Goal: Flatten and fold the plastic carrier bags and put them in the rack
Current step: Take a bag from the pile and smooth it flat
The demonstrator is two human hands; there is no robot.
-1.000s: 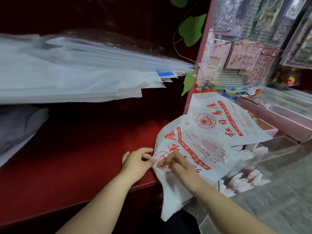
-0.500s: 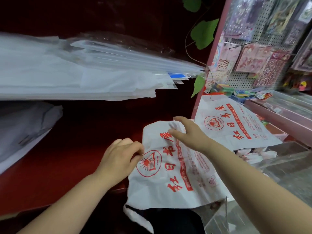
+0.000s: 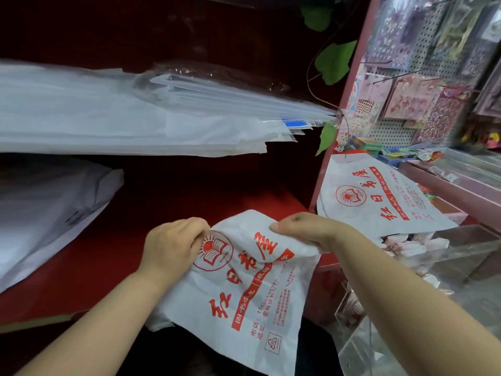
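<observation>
**Over the front lip of the red shelf: drawing one bag taut**

Across the edge of the red shelf (image 3: 81, 267) the printed carrier bag (image 3: 244, 289) sits rumpled at its top and hangs off the front toward the person. Both grips are closed on its upper edge. The left grip (image 3: 173, 245) bunches the corner by the round book logo, and the right grip (image 3: 306, 230) pinches the opposite corner. A slack ridge of film stands between them.

To flatten it well, I would draw the two corners apart until that ridge goes and lay the top edge back on the shelf. A flat palm swept from top to bottom should then push the air out (film this thin will likely spring back if only patted). Fold so the side edges meet, and press each crease before the next.

A second bag (image 3: 379, 202) of the same print lies spread just to the right, partly over a clear box (image 3: 466, 248) holding small white bundles (image 3: 406, 244); whether that is the rack I cannot tell. Higher up, a stack of white and clear sheets (image 3: 135, 118) juts out from an upper shelf, and a pale packet (image 3: 48, 207) sits at the left. A pegboard of stickers (image 3: 420, 90) and green leaves (image 3: 336, 61) fill the right-hand background.
</observation>
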